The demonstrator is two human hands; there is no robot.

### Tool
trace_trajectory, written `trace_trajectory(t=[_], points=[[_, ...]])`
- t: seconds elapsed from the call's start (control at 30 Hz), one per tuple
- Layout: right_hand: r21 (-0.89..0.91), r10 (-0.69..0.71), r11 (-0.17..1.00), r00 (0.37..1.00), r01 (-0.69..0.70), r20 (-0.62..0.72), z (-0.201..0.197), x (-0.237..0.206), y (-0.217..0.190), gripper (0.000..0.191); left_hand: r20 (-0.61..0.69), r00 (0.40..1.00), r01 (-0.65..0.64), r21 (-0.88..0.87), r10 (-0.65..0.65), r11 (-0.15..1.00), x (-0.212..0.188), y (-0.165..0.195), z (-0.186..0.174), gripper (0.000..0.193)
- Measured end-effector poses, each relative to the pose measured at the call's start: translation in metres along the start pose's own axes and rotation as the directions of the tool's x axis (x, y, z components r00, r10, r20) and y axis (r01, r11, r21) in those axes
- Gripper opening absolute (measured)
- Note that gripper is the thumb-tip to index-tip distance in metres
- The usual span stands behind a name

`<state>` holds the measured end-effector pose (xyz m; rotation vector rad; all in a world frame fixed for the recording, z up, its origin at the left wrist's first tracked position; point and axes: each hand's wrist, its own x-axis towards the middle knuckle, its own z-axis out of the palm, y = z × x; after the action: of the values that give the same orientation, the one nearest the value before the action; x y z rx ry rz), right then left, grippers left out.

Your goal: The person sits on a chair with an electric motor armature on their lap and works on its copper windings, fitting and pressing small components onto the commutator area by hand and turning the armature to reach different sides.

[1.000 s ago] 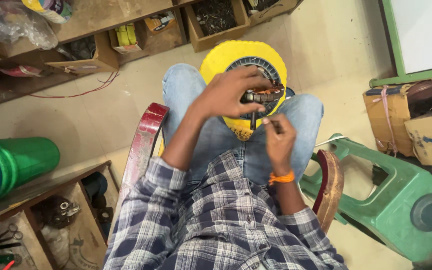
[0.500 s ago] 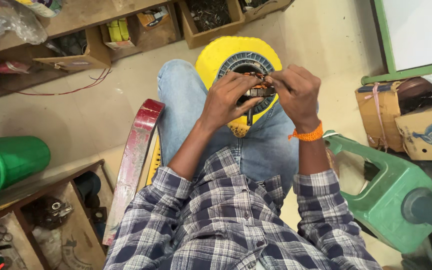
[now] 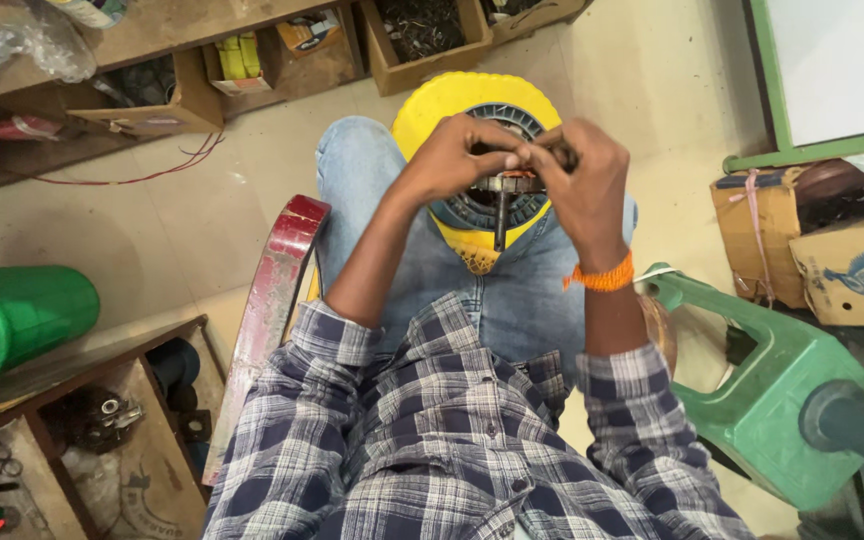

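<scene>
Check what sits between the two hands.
In the head view, the left hand and right hand meet over a small metal part with a dark shaft hanging down, above the yellow disc; fingers hide the rest.

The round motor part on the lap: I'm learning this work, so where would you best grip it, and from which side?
Probably by its metal body, from both sides at once, as the left hand and right hand do now. Its dark shaft points down toward the person, so the flanks are free, and the yellow disc beneath blocks any approach from below.
</scene>
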<state>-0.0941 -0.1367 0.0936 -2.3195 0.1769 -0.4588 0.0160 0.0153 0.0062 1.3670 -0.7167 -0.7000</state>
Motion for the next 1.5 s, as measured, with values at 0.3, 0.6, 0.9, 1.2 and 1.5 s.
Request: trace_trajectory(t=[0.3,0.6,0.9,1.2,1.5], points=[[0.233,0.422,0.883,0.907,-0.407,-0.016,0.047,-0.083,-0.012,0.011,0.212,0.955,-0.238,0.141,0.205,0.961,-0.002,0.010,-0.036,0.017],[0.440,0.395,0.810,0.915,-0.387,0.078,0.053,-0.116,0.042,0.014,0.097,0.947,-0.319,0.411,0.307,0.854,-0.033,0.035,-0.012,0.038],[0.014,0.148,0.989,0.988,-0.149,0.038,-0.008,-0.074,0.020,0.006,-0.127,0.881,-0.272,0.651,0.455,0.709,-0.051,0.014,0.031,0.051],[0.051,-0.162,0.986,0.985,0.159,0.060,-0.006,-0.003,0.018,0.007,-0.123,0.869,-0.308,0.624,0.479,0.718,-0.048,0.020,0.028,0.055],[-0.072,-0.065,0.996,0.997,0.062,-0.048,0.011,0.012,0.024,0.017,-0.266,0.962,0.121,0.197,-0.065,0.973,-0.008,0.023,0.035,0.036]])
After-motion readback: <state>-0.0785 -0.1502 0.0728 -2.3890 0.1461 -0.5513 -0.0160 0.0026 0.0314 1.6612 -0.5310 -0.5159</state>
